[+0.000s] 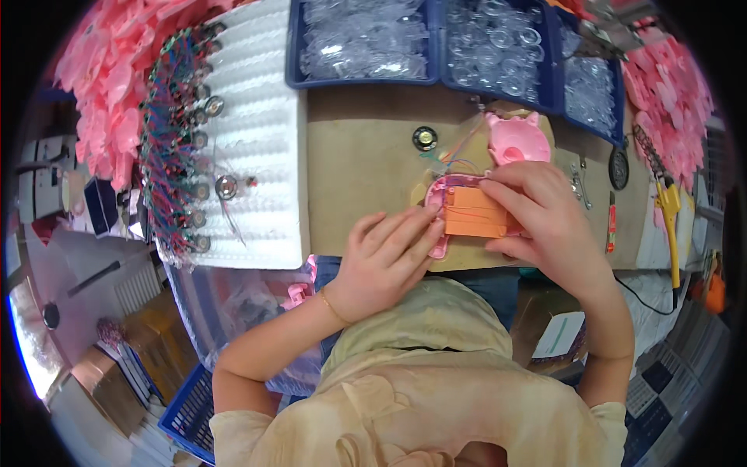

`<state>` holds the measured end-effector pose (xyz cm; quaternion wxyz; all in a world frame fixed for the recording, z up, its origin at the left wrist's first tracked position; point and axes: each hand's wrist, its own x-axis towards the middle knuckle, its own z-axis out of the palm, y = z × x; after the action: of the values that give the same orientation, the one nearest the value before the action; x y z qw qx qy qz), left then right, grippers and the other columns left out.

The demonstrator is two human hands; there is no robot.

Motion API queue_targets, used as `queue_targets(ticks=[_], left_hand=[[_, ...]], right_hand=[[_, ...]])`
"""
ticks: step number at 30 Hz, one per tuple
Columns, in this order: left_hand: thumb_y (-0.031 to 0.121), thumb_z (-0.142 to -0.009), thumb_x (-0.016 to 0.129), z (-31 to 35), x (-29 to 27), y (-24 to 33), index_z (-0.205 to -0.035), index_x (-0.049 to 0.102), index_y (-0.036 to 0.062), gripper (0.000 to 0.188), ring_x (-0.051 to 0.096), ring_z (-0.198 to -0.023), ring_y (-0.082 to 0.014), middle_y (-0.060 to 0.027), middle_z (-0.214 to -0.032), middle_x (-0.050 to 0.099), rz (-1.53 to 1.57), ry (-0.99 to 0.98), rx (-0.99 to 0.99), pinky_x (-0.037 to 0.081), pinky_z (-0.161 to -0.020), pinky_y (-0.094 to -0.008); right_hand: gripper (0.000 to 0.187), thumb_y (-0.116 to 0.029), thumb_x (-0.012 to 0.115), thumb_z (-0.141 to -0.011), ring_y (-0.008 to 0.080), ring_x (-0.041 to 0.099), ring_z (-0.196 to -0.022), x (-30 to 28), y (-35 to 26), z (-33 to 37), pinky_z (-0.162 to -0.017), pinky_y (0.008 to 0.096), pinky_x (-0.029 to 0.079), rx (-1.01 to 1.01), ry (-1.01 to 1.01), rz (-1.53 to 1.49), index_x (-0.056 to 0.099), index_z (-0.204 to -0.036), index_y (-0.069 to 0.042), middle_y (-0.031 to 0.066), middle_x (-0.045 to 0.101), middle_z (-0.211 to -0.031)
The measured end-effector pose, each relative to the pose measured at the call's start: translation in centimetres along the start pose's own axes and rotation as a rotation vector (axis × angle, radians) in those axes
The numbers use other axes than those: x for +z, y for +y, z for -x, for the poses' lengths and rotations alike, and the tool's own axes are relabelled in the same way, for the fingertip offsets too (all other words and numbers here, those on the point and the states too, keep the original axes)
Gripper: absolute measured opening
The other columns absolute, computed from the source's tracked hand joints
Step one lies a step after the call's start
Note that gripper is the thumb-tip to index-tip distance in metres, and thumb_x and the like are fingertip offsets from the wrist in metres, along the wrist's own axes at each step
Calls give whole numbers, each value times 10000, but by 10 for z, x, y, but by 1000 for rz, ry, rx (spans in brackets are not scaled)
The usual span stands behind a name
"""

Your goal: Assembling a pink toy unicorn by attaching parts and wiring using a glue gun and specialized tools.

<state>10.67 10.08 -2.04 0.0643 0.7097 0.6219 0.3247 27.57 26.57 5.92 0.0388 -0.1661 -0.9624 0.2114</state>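
Observation:
Near the table's front edge lies a pink plastic shell (438,247), with an orange rectangular plastic part (473,213) set in or over it. My left hand (387,263) has its fingertips pressed on the shell's left edge. At the orange part's right side, my right hand (554,222) grips it between thumb and fingers, which hide that end. Thin coloured wires (465,165) run from the shell's upper side toward a small round speaker (425,138). Just beyond my right hand is a pink shell with two pointed ears (519,140).
Blue bins (366,82) of clear plastic parts line the back. On the left, a white ridged tray (268,171) carries several wired speakers (226,187). Pink parts (117,86) are heaped at both sides. A yellow-handled soldering iron (669,226) and a red tool (612,228) are at right.

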Motion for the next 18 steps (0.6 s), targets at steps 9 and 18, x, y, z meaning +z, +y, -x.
queue_targets(ticks=[9,18], left_hand=[[223,-725,688,-61,-25,9,-1097,642,135,385,533,-1003,-202,22,-1152,612,-46,-31,80,361,-853,-344],[229,-778,664,-60,-13,11,-1122,628,137,359,547,-1028,-135,27,-1199,595,-134,-132,108,367,-842,-309]], right_hand=[[482,-196,758,-631,262,525,-821,1,2,23,-732,359,407,249,154,-56,613,-1056,-22,85,544,-885],[475,-190,737,-614,252,515,-744,13,11,27,-647,359,412,107,247,53,616,-1027,9,75,533,-810]])
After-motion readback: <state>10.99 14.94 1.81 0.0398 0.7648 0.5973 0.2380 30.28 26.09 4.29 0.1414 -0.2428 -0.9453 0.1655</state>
